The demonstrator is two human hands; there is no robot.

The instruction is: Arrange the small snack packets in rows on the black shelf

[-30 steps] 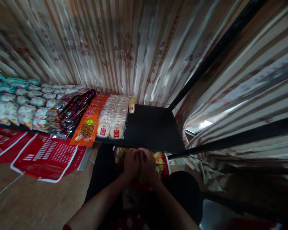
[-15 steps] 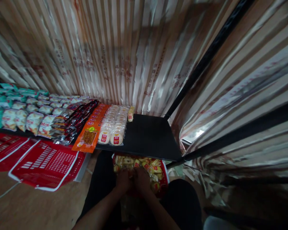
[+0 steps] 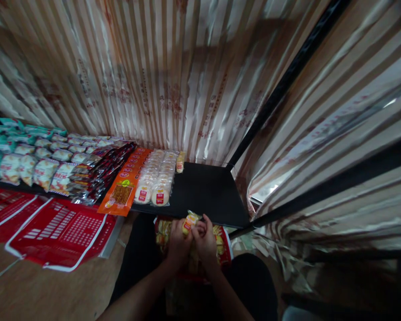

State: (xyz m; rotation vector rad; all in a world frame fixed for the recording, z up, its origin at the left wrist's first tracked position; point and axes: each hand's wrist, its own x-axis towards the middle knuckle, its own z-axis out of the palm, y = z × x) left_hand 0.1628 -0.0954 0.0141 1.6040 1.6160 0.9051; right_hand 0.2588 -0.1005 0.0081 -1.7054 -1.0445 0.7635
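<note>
Height has changed since half a second ago: the left hand (image 3: 179, 243) and right hand (image 3: 206, 243) now stand higher over the wrapped pieces (image 3: 163, 228) in the red bag (image 3: 225, 255) just below them, and a yellow packet (image 3: 189, 223) has come into sight between them. The left hand grips it; the right hand presses close with curled fingers, though I cannot tell whether it grips too. Picking one out therefore looks done. Beyond both hands, similar yellow packaging (image 3: 180, 162) sits on the black shelf (image 3: 207, 191).
</note>
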